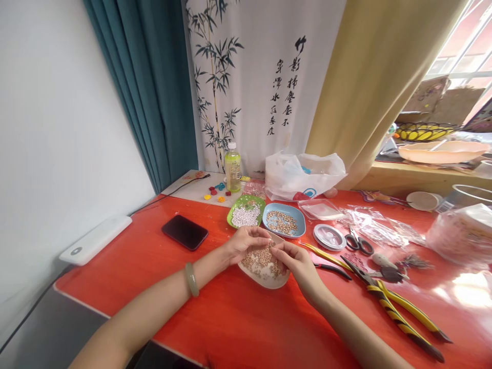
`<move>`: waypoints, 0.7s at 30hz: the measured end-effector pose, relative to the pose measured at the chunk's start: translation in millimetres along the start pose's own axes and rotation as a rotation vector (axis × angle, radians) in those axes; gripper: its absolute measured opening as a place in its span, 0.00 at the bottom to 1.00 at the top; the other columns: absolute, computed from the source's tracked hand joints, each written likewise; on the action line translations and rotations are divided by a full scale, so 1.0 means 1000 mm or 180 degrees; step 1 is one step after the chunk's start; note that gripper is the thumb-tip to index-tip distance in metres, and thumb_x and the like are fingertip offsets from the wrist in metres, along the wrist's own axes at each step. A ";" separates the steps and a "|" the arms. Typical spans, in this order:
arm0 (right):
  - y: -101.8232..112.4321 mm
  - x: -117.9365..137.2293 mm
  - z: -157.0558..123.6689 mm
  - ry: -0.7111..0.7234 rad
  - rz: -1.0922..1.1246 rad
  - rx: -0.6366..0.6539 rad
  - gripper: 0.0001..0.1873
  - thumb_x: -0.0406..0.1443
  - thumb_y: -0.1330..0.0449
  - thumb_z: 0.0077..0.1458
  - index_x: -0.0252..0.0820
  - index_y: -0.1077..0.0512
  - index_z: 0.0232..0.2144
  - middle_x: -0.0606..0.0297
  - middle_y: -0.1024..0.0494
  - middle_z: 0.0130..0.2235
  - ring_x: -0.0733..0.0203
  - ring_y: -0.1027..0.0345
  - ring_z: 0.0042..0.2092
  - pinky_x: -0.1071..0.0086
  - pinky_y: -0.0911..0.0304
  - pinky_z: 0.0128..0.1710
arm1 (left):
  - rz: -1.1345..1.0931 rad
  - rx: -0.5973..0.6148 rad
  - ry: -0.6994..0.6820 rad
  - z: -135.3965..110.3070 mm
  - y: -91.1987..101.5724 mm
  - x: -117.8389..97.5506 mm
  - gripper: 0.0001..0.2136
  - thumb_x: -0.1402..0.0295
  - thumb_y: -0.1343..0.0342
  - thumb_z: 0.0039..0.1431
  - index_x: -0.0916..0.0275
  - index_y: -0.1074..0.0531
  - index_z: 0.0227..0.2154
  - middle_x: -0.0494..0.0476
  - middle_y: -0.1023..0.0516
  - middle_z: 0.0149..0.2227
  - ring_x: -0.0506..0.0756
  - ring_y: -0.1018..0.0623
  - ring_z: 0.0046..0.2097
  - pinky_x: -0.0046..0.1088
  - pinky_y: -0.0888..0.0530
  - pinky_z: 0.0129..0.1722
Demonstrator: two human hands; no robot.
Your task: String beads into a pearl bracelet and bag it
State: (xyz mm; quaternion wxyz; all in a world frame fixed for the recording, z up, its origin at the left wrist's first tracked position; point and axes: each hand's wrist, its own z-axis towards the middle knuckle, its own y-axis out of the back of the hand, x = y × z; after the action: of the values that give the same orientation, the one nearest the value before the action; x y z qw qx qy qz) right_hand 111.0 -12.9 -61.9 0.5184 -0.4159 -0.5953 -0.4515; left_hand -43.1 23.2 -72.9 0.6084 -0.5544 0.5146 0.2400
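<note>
Both hands meet over a pale dish (269,281) that holds many small gold beads (261,260). My left hand (248,243), with a jade-like bangle (191,280) on the wrist, has its thumb and fingertips pinched together above the dish's far left part. My right hand (291,256) pinches in the same way at the dish's right side. Whatever lies between the fingertips is too small to make out. Just behind stand a green dish (229,217) of white pearl beads (246,214) and a blue dish (302,225) with more gold beads (282,223).
A phone (185,232) lies left on the red table (215,318). To the right are a spool (329,237), scissors (359,241), yellow tweezers (325,254) and large yellow-black pliers (395,306). A bottle (232,169) and a white plastic bag (303,175) stand at the back.
</note>
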 end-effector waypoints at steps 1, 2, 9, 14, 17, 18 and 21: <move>0.000 0.000 0.000 0.0008 0.0004 -0.0001 0.14 0.43 0.43 0.46 0.39 0.34 0.19 0.72 0.37 0.17 0.71 0.47 0.19 0.75 0.48 0.19 | 0.0014 0.0031 -0.0018 0.000 0.000 0.001 0.11 0.73 0.34 0.33 0.69 0.28 0.23 0.52 0.26 0.23 0.47 0.27 0.28 0.26 0.32 0.35; 0.000 0.000 0.000 0.0018 0.0004 -0.0004 0.14 0.44 0.43 0.45 0.39 0.34 0.19 0.72 0.37 0.17 0.71 0.47 0.19 0.75 0.47 0.19 | 0.0026 0.0059 -0.0034 0.001 0.001 0.001 0.11 0.73 0.34 0.33 0.69 0.28 0.23 0.52 0.26 0.23 0.47 0.27 0.28 0.26 0.32 0.35; -0.001 0.000 0.001 0.0075 -0.0014 -0.0010 0.17 0.47 0.42 0.45 0.39 0.34 0.19 0.73 0.39 0.17 0.70 0.47 0.19 0.74 0.48 0.19 | 0.0214 0.0091 -0.0170 0.003 0.002 0.006 0.12 0.70 0.33 0.32 0.68 0.29 0.21 0.52 0.27 0.23 0.47 0.28 0.27 0.26 0.32 0.34; -0.001 -0.002 0.001 0.0056 0.0100 -0.0028 0.15 0.45 0.42 0.45 0.39 0.33 0.20 0.74 0.39 0.16 0.71 0.47 0.19 0.75 0.49 0.20 | 0.0287 0.0118 -0.0173 0.002 0.003 0.004 0.13 0.67 0.35 0.37 0.68 0.28 0.27 0.55 0.27 0.28 0.49 0.28 0.31 0.27 0.32 0.36; 0.000 -0.003 0.002 0.0073 0.0142 -0.0005 0.14 0.44 0.42 0.46 0.39 0.33 0.20 0.74 0.38 0.16 0.72 0.47 0.19 0.76 0.49 0.20 | 0.0544 0.0146 -0.0347 0.004 0.007 -0.001 0.12 0.62 0.41 0.45 0.68 0.28 0.29 0.57 0.27 0.31 0.48 0.28 0.31 0.26 0.32 0.35; 0.000 -0.004 0.002 0.0071 0.0142 0.0005 0.14 0.44 0.42 0.46 0.39 0.34 0.20 0.74 0.38 0.16 0.72 0.47 0.19 0.76 0.50 0.20 | 0.0711 0.0123 -0.0433 0.005 0.010 -0.004 0.11 0.63 0.42 0.46 0.67 0.28 0.28 0.56 0.27 0.31 0.48 0.29 0.31 0.26 0.32 0.35; 0.000 -0.004 0.002 0.0062 0.0123 0.0021 0.14 0.44 0.42 0.46 0.39 0.34 0.20 0.74 0.38 0.16 0.71 0.48 0.19 0.75 0.50 0.20 | 0.1547 0.0046 -0.0693 0.008 0.017 -0.011 0.07 0.68 0.42 0.44 0.67 0.28 0.26 0.55 0.26 0.28 0.49 0.29 0.31 0.26 0.32 0.34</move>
State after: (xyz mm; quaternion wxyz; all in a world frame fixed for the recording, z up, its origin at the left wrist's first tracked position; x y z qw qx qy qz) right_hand 110.8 -10.7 -65.7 0.5342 -0.4212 -0.5836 -0.4434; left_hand -59.1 37.9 -71.7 0.5886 -0.3812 0.5659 0.4336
